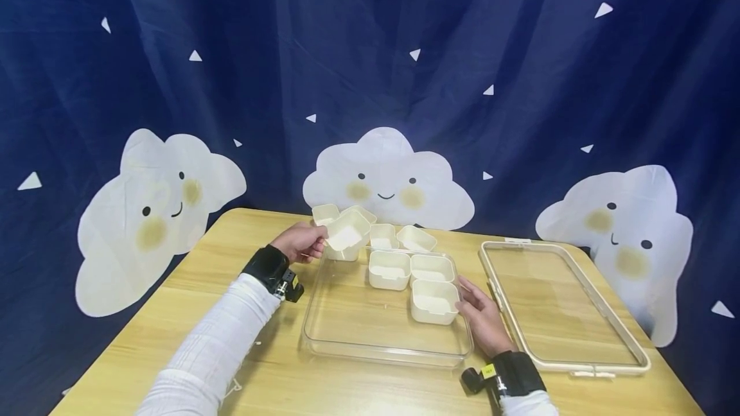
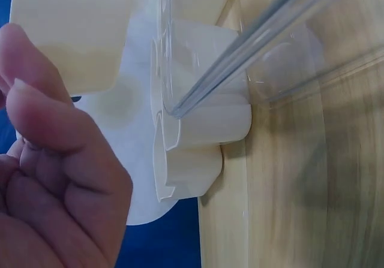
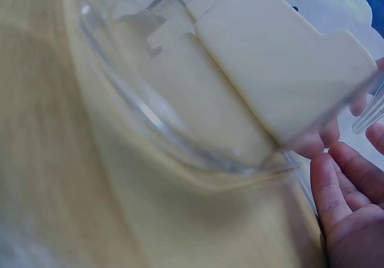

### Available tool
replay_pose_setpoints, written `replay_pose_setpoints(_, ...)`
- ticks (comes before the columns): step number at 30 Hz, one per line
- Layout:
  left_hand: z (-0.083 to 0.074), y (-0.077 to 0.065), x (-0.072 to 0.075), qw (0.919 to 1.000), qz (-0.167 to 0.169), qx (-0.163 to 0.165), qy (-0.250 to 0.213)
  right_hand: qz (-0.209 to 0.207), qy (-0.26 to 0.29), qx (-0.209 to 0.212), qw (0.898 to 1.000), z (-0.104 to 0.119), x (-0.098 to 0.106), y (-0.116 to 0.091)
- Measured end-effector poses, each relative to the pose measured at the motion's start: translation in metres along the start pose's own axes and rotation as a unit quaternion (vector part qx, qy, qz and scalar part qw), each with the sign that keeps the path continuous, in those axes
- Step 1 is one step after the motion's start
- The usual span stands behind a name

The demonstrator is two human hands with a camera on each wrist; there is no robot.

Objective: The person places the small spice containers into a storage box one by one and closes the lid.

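Note:
My left hand [image 1: 302,242] pinches a cream plastic box [image 1: 349,231] by its left side, thumb and fingers at its edge. The held box is tilted, its hollow facing me, raised over other cream boxes at the back left corner of a clear tray [image 1: 384,355]. In the left wrist view that box [image 2: 78,46] shows just beyond the thumb. My right hand [image 1: 484,320] is at the tray's right wall, fingertips at the rim beside the nearest of three cream boxes [image 1: 435,303] standing inside. In the right wrist view its fingers [image 3: 354,172] are loosely bent by the clear wall.
Several more cream boxes [image 1: 416,239] stand behind the tray near the table's back edge. To the right lies a clear lid [image 1: 646,364] with a cream frame and clips. A dark blue curtain [image 1: 370,50] with clouds hangs behind the wooden table [image 1: 260,313].

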State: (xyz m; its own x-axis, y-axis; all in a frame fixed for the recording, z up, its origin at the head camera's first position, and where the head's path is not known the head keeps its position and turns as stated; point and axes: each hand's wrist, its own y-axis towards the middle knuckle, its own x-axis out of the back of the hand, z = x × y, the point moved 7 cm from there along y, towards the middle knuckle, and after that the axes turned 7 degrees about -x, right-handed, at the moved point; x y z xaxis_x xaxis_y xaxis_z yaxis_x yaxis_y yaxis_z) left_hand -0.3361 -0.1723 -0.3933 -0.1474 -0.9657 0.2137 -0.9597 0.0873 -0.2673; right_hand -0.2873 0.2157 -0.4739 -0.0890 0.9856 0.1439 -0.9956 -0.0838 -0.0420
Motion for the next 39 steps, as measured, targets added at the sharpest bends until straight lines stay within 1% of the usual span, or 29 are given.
replay_pose_setpoints(3,-0.001,-0.001,-0.001,0.9999,0.007,-0.002,0.011,0.001,-0.003,0.005,1.000,0.001,0.000,0.000)
replay_pose_setpoints(11,-0.001,-0.002,-0.006,0.9992,0.025,-0.010,0.029,0.012,0.006,-0.009,1.000,0.001,0.000,-0.001)
replay_pose_setpoints(20,0.000,-0.001,-0.013,0.9961,0.051,-0.013,0.071,0.012,0.009,-0.012,1.000,0.001,0.000,0.000)
replay_pose_setpoints(29,-0.007,-0.001,-0.025,0.9903,0.081,-0.038,0.107,0.008,0.011,-0.016,1.000,0.001,0.001,0.001)
replay_pose_setpoints(34,-0.008,0.000,-0.029,0.9864,0.082,-0.037,0.137,0.013,0.013,-0.017,1.000,0.002,0.000,0.001)
replay_pose_setpoints(39,-0.008,-0.002,-0.033,0.9840,0.081,-0.037,0.155,0.011,0.014,-0.024,1.000,-0.001,0.001,0.000)
